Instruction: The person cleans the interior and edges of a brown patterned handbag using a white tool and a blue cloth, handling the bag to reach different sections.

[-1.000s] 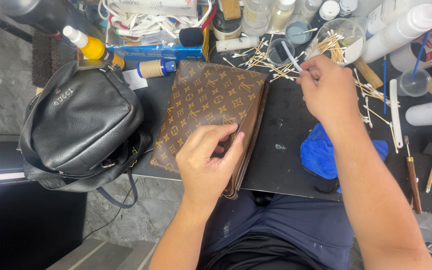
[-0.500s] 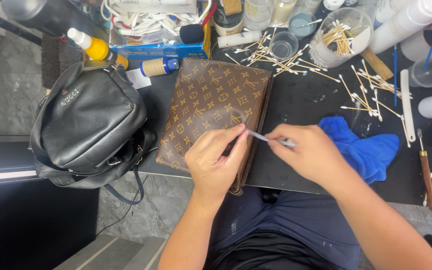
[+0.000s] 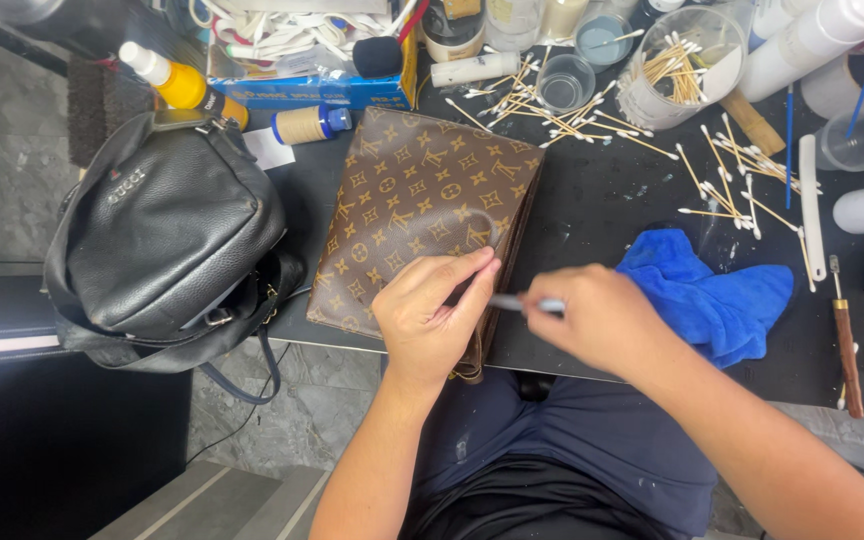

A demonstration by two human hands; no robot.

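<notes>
A flat brown patterned leather pouch [image 3: 422, 210] lies in the middle of the frame on the black table [image 3: 602, 210], its lower end reaching the table's near edge. The left hand [image 3: 432, 315] presses down on the pouch's lower right corner, fingers curled together over the leather, holding nothing else. Just to its right, the right hand [image 3: 602, 320] has its grip pinched on a thin pale swab stick [image 3: 527, 303], whose tip points left and meets the pouch's right edge beside the left fingertips.

A black pebbled-leather backpack [image 3: 167, 235] sits at the left of the frame, touching the pouch's left side and hanging partly over the table edge. A crumpled blue cloth [image 3: 717, 300] lies right of the right hand, close to it. Loose cotton swabs [image 3: 722, 165] are scattered across the upper right of the table, and a clear plastic cup of swabs [image 3: 677, 65] stands near the top. A yellow squeeze bottle with a white cap [image 3: 167, 80] rests at the upper left, above the backpack.
</notes>
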